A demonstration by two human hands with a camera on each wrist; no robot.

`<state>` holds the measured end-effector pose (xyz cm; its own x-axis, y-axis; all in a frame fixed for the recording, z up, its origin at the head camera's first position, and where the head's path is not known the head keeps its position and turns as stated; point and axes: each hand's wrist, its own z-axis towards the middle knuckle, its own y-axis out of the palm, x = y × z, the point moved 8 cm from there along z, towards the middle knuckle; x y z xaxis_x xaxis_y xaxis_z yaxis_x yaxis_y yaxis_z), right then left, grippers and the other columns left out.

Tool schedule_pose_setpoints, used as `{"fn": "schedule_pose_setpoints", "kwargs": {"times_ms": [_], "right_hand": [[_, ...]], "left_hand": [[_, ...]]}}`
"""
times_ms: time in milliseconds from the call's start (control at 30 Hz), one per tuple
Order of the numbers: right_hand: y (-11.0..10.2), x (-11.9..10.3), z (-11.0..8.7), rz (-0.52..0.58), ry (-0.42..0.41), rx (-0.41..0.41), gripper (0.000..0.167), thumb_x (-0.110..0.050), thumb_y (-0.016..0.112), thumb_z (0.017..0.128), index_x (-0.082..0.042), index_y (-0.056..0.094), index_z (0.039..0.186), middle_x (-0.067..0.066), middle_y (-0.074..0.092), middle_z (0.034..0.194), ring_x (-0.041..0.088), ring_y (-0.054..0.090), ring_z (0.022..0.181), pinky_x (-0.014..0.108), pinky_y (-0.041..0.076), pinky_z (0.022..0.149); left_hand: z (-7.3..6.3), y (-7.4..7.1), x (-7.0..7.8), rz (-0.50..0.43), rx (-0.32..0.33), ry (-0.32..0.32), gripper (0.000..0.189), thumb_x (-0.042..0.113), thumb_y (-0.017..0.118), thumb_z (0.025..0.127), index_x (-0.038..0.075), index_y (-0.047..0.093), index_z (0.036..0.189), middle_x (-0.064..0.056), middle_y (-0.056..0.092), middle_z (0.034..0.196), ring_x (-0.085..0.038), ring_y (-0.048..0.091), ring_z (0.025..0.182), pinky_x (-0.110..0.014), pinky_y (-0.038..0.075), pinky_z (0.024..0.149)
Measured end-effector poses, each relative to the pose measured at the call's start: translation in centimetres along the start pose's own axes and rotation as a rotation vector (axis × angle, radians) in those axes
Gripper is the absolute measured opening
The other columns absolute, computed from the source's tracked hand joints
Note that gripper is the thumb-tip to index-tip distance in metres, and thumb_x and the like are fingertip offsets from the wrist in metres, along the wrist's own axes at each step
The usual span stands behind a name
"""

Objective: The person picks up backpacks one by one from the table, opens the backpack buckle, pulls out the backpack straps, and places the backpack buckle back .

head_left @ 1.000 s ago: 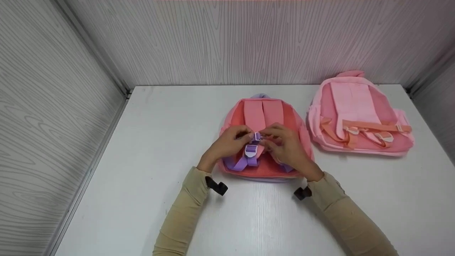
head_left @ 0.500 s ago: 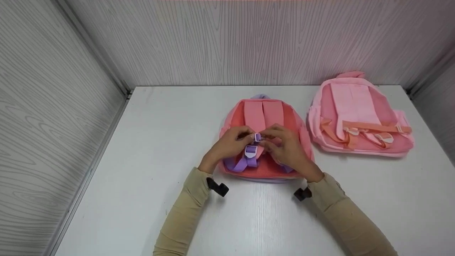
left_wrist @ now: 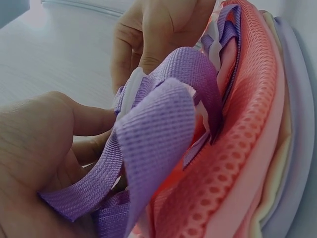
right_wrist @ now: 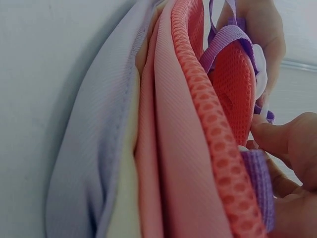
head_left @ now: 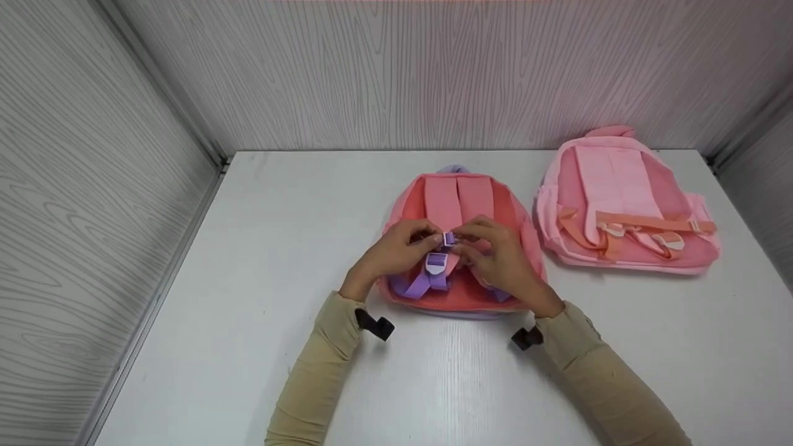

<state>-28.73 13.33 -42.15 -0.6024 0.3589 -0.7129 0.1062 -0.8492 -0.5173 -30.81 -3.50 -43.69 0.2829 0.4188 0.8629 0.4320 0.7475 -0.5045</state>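
A small coral backpack (head_left: 449, 300) with pink shoulder straps (head_left: 477, 195) lies back side up on the table. Above its lower part, my left hand (head_left: 403, 248) pinches a white strap buckle (head_left: 449, 239) threaded with purple webbing. My right hand (head_left: 499, 257) pinches the same strap from the right, right beside that buckle. Up close in the left wrist view, the left thumb and finger meet at the white buckle (left_wrist: 130, 91), and a purple webbing loop (left_wrist: 161, 129) hides part of the grip. A second white buckle (head_left: 436, 264) hangs on purple webbing just below the hands.
To the right lies a light pink backpack (head_left: 613, 179) with orange straps (head_left: 650, 220), also back side up. The white table (head_left: 279, 341) meets wood-grain panels at the back (head_left: 372, 74) and both sides. A black wrist mount (head_left: 376, 324) sits at the left cuff.
Hardly anything differs. Both hands stay at the strap buckle, with only a very slight shift of the left forearm; the backpacks keep their places.
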Motion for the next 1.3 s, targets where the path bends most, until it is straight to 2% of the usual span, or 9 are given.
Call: {"fn": "schedule_pose_setpoints", "kwargs": {"times_ms": [167,400,733,1000,1300], "right_hand": [[0.0,0.1,0.0,0.005,0.011,-0.005,0.025,-0.005,0.079,0.095,-0.007,0.081,0.119,0.008,0.074,0.11,0.021,0.069,0.101,0.032,0.058,0.092],[-0.1,0.0,0.0,0.001,-0.009,0.002,0.023,-0.005,0.079,0.095,-0.005,0.08,0.119,0.009,0.074,0.109,0.022,0.07,0.1,0.036,0.058,0.091],[-0.2,-0.2,0.1,-0.038,-0.001,0.008,0.022,-0.005,0.078,0.096,-0.004,0.08,0.118,0.01,0.074,0.109,0.022,0.07,0.099,0.036,0.058,0.089],[-0.2,-0.2,0.0,-0.038,0.012,-0.003,0.022,0.0,0.076,0.097,-0.004,0.08,0.119,0.012,0.073,0.11,0.024,0.07,0.102,0.044,0.06,0.091],[-0.1,-0.3,0.1,-0.012,0.003,0.002,0.022,-0.001,0.076,0.097,-0.004,0.08,0.119,0.012,0.073,0.109,0.024,0.07,0.102,0.046,0.06,0.091]], "left_hand": [[-0.2,-0.4,0.0,0.021,-0.013,-0.006,0.025,0.026,0.06,0.11,0.009,0.073,0.122,-0.004,0.071,0.112,-0.014,0.06,0.097,-0.033,0.05,0.088],[-0.3,-0.8,-0.2,0.01,-0.022,-0.012,0.024,0.025,0.061,0.11,0.008,0.073,0.122,-0.004,0.072,0.115,-0.016,0.062,0.103,-0.036,0.051,0.096],[-0.2,-1.1,-0.5,0.012,-0.013,0.008,0.019,0.02,0.061,0.109,0.008,0.073,0.117,-0.003,0.069,0.109,-0.014,0.058,0.097,-0.031,0.049,0.089],[-0.2,-1.1,-0.6,0.004,0.005,0.004,0.017,0.02,0.061,0.11,0.01,0.073,0.117,-0.002,0.068,0.11,-0.015,0.057,0.099,-0.032,0.048,0.09],[-0.2,-1.0,-0.5,-0.001,0.019,-0.004,0.017,0.02,0.062,0.109,0.01,0.073,0.117,-0.003,0.068,0.108,-0.016,0.058,0.099,-0.032,0.049,0.089]]}}
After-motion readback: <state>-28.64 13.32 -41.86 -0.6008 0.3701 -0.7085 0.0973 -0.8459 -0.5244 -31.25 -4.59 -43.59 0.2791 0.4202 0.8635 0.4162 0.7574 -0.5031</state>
